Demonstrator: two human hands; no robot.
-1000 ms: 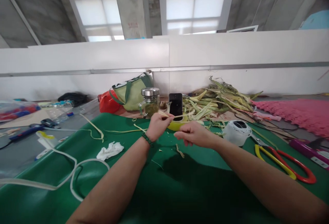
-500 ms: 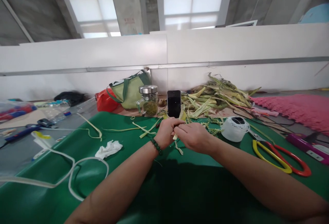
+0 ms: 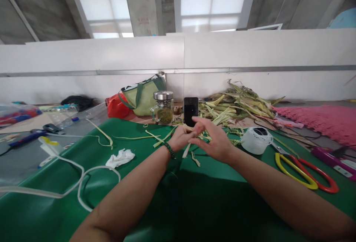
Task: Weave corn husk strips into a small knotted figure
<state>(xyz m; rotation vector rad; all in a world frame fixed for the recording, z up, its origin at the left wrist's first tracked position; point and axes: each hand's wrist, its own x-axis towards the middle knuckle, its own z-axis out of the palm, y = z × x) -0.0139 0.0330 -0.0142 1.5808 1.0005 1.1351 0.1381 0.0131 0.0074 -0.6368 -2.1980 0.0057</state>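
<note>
My left hand (image 3: 180, 139), with a green bead bracelet at the wrist, is closed around a pale leaf strip (image 3: 186, 151) whose end hangs below the fingers. Close against it on the right is my right hand (image 3: 214, 141), its thumb and fingers spread apart and its fingertips near the left thumb. Whether those fingertips touch the strip I cannot tell. A short curled scrap (image 3: 195, 159) lies on the green mat (image 3: 155, 212) just under the hands. A dark phone (image 3: 191, 108) stands upright right behind them.
Behind, a pile of long leaves (image 3: 244, 101) lies right of a lidded glass jar (image 3: 163, 108) and a green bag (image 3: 144, 97). Scissors (image 3: 296, 171) and a white roll (image 3: 256, 142) are at right. At left lie a crumpled tissue (image 3: 120, 158) and a white cord (image 3: 80, 182).
My right hand has opened from a closed grip and its fingers have lifted and spread. The left hand stays closed, and more of the strip's hanging end shows below it.
</note>
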